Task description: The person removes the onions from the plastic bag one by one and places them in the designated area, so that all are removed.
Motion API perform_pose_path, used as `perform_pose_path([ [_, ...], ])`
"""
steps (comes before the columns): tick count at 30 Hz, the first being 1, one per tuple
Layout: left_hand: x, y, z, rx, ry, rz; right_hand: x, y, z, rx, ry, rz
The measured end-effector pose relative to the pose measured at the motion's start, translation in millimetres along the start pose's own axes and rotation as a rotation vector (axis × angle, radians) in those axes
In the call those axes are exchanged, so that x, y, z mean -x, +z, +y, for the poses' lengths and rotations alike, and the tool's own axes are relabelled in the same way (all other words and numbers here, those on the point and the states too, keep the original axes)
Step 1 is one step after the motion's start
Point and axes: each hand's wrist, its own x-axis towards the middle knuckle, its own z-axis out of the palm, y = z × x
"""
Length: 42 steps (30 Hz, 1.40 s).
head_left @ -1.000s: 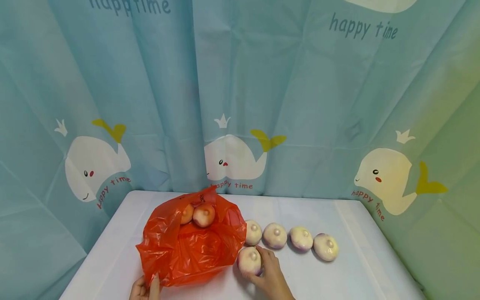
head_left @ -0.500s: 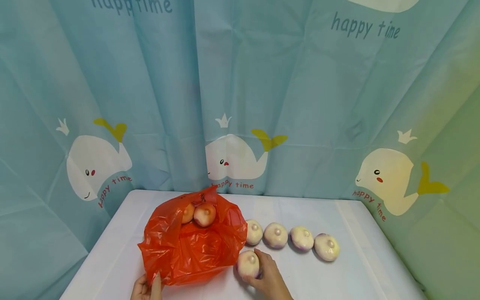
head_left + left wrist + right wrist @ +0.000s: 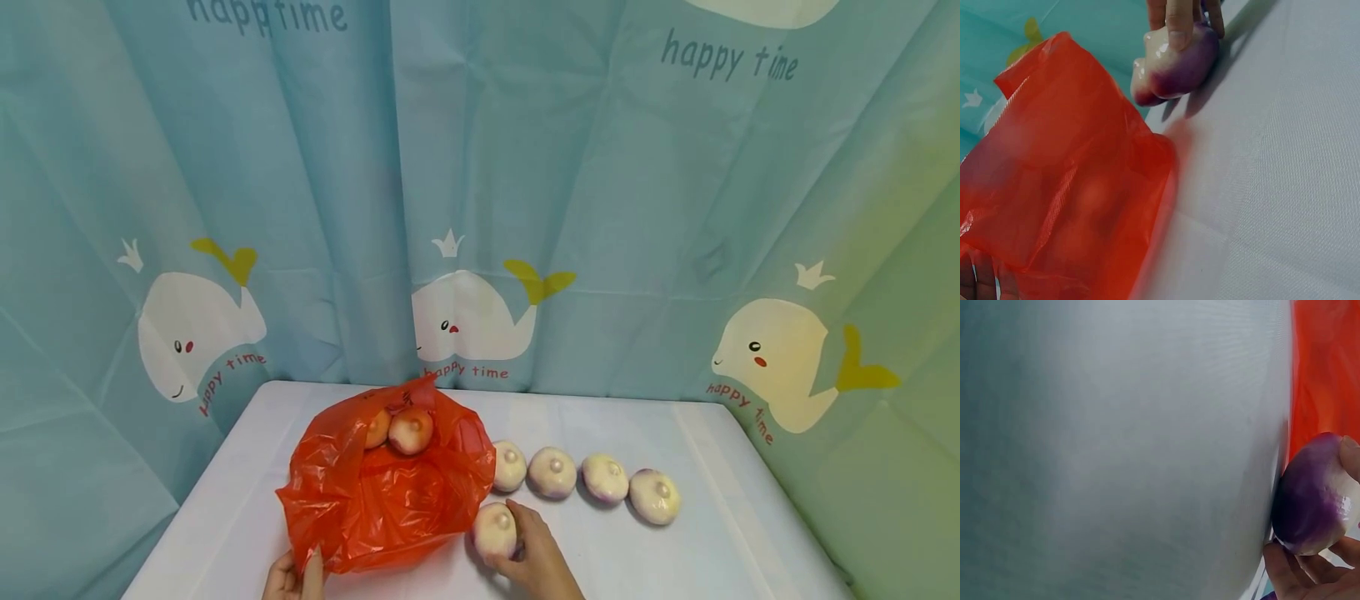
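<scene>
A thin red plastic bag (image 3: pixel 337 533) lies with its mouth toward me, and a couple of onion-like bulbs (image 3: pixel 410 431) show inside it. My left hand (image 3: pixel 292 578) pinches the bag's near-left edge, thumb on top. Beside the bag's right edge, my right hand (image 3: pixel 543 557) grips a glossy white-and-purple onion (image 3: pixel 494 531), its pale nub facing up. Thumb and fingers sit on opposite sides of this onion (image 3: pixel 1311 497) in the right wrist view, where its purple underside shows. Its base is at or close to the tabletop.
A row of similar onions runs behind my right hand: the leftmost onion (image 3: pixel 509 467) is partly covered by the bag, and the rightmost onion (image 3: pixel 654 497) is farthest from it. A white cloth covers the table (image 3: pixel 697 550). A blue whale-print curtain (image 3: pixel 630 208) hangs behind.
The gripped onion has shifted slightly left and toward me with my right hand. My left hand keeps its hold on the bag, and the row of onions stays in place.
</scene>
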Motion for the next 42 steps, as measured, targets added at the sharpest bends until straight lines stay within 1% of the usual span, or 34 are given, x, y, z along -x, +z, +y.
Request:
perform_pose_path([
  [3,14.8,1.8,24.8,0.014,-0.034,0.013,0.2,0.3,-0.5,-0.015,0.008,-0.007],
  [5,25.4,1.2,42.8,0.027,-0.033,-0.003,0.5,0.4,-0.6,-0.025,0.019,-0.012],
  [7,34.9,1.9,59.3,0.018,-0.035,-0.010,0.9,0.6,-0.4,-0.027,0.028,-0.014],
  [9,42.8,1.7,72.1,0.015,-0.014,-0.022,1.2,0.9,0.0,-0.023,0.032,-0.012],
  [10,46.0,1.4,77.1,0.017,0.000,-0.030,1.3,1.0,0.1,-0.020,0.033,-0.010],
  [12,50.3,2.2,84.3,0.011,0.003,-0.024,1.4,1.0,0.3,-0.016,0.031,-0.005],
  [15,52.2,2.3,88.1,0.012,0.004,-0.021,1.6,0.6,0.3,-0.004,0.017,0.005],
  [21,51.6,2.3,87.4,0.013,0.010,-0.015,2.5,-1.3,-0.2,0.032,-0.017,0.022],
  [25,51.6,2.3,86.6,0.011,0.012,-0.009,1.4,-3.2,-2.3,0.026,0.006,0.036],
  [29,51.6,2.0,84.8,0.014,0.009,-0.017,-1.7,-5.5,-5.8,0.046,-0.005,0.086],
  [34,53.1,2.1,87.1,0.004,0.001,-0.032,-5.3,-7.6,-10.3,0.092,-0.091,0.181],
  [35,51.6,1.7,84.7,0.004,0.001,-0.036,-6.1,-8.0,-11.3,0.099,-0.108,0.200],
  [37,45.0,0.8,73.5,0.016,0.002,-0.042,-8.0,-9.3,-13.3,0.102,-0.132,0.226],
  [39,34.5,0.6,56.5,0.025,-0.015,-0.026,-9.9,-10.9,-15.8,0.093,-0.139,0.237],
  [42,18.1,0.2,28.3,0.019,-0.020,-0.016,-12.7,-12.7,-18.5,0.088,-0.150,0.263],
])
